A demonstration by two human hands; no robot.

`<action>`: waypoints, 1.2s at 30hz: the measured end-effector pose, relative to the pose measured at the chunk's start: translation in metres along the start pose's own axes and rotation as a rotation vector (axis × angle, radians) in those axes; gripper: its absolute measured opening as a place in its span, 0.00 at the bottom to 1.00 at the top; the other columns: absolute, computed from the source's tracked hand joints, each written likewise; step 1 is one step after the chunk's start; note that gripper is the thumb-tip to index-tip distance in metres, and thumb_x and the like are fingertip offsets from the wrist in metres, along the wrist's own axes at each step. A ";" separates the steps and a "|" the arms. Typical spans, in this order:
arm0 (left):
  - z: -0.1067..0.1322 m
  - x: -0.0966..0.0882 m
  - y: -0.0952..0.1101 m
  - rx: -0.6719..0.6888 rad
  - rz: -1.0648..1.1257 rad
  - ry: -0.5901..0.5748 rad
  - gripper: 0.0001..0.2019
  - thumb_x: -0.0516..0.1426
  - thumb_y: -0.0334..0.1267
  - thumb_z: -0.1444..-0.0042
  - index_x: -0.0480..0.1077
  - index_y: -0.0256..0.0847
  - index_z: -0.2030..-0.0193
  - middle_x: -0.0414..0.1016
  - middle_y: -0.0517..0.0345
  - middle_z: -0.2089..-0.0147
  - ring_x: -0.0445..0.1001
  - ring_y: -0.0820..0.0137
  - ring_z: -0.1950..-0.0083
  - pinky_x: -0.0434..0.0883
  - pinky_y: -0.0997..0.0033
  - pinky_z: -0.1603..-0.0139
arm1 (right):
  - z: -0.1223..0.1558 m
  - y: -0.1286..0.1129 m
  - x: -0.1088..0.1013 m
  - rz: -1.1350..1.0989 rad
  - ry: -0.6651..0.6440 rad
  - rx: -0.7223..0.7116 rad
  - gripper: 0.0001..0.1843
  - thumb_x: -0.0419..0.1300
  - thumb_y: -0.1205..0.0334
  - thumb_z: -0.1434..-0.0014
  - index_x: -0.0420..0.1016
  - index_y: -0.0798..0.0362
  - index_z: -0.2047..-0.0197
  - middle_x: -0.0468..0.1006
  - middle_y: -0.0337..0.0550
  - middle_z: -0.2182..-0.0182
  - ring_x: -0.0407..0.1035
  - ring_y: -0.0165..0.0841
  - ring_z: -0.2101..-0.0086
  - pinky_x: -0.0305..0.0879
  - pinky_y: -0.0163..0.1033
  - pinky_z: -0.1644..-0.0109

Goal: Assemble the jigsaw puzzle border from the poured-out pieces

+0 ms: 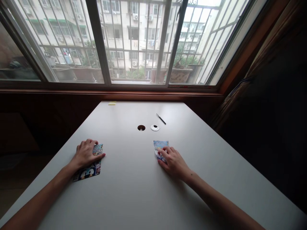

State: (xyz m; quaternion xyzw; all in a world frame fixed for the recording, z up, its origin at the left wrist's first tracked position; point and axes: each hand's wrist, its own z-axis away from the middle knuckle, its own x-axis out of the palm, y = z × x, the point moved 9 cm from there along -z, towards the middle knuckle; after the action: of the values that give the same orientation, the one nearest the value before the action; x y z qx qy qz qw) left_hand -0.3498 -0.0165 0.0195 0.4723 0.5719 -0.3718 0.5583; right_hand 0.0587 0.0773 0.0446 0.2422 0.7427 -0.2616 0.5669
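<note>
On the left of the white table [129, 198], my left hand [85, 155] lies over a colourful printed card or booklet [90, 172] with a blue cartoon face. Its thumb stretches out to the right and its fingers are apart, resting on the printed surface. A small light-blue printed packet [160, 143] lies right of the table's middle. My right hand [174, 161] covers its lower right part, with bent fingers and thumb closed on it. The packet's left edge looks slightly curled, and its lower part is hidden by the hand.
Beyond the hands are a round cable hole [141, 128], its silver ring cover [154, 128] and a black pen [161, 119]. A yellow sticky note [112, 103] lies at the far edge. Behind the table is a barred window [134, 41]; a dark curtain [263, 80] hangs right.
</note>
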 end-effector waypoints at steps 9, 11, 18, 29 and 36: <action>-0.002 -0.005 0.001 0.012 0.099 0.034 0.32 0.55 0.66 0.54 0.67 0.40 0.53 0.72 0.46 0.50 0.68 0.52 0.51 0.62 0.56 0.49 | 0.002 -0.003 0.002 -0.009 -0.008 -0.019 0.21 0.57 0.51 0.37 0.70 0.48 0.43 0.71 0.51 0.52 0.65 0.43 0.53 0.64 0.47 0.49; -0.001 -0.006 0.005 0.025 0.135 0.025 0.31 0.55 0.65 0.52 0.67 0.41 0.53 0.74 0.48 0.53 0.70 0.53 0.52 0.62 0.56 0.49 | 0.002 -0.003 0.002 -0.009 -0.002 -0.020 0.20 0.56 0.52 0.37 0.70 0.47 0.44 0.72 0.51 0.52 0.65 0.43 0.53 0.64 0.47 0.50; 0.002 -0.016 0.011 0.058 0.144 0.061 0.24 0.53 0.64 0.48 0.66 0.42 0.65 0.73 0.54 0.66 0.70 0.61 0.64 0.63 0.66 0.62 | 0.001 -0.011 -0.002 -0.033 0.014 -0.048 0.17 0.55 0.55 0.36 0.71 0.47 0.45 0.73 0.49 0.53 0.65 0.42 0.54 0.64 0.44 0.50; 0.003 -0.019 0.010 0.057 0.301 0.023 0.27 0.50 0.66 0.46 0.59 0.42 0.75 0.68 0.60 0.74 0.65 0.68 0.71 0.60 0.72 0.69 | 0.002 -0.016 -0.001 -0.067 0.019 -0.066 0.16 0.55 0.54 0.36 0.71 0.47 0.46 0.73 0.48 0.51 0.66 0.42 0.52 0.65 0.46 0.49; 0.004 -0.020 0.006 0.017 0.359 0.059 0.25 0.53 0.64 0.45 0.58 0.42 0.75 0.63 0.65 0.80 0.62 0.71 0.76 0.56 0.73 0.73 | 0.003 -0.016 0.001 -0.066 -0.001 -0.059 0.17 0.56 0.55 0.36 0.71 0.47 0.46 0.73 0.49 0.50 0.65 0.43 0.51 0.64 0.47 0.48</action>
State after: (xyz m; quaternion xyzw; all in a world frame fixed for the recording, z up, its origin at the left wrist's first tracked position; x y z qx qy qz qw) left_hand -0.3440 -0.0207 0.0393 0.5822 0.4914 -0.2571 0.5945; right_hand 0.0499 0.0634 0.0452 0.2007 0.7575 -0.2580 0.5652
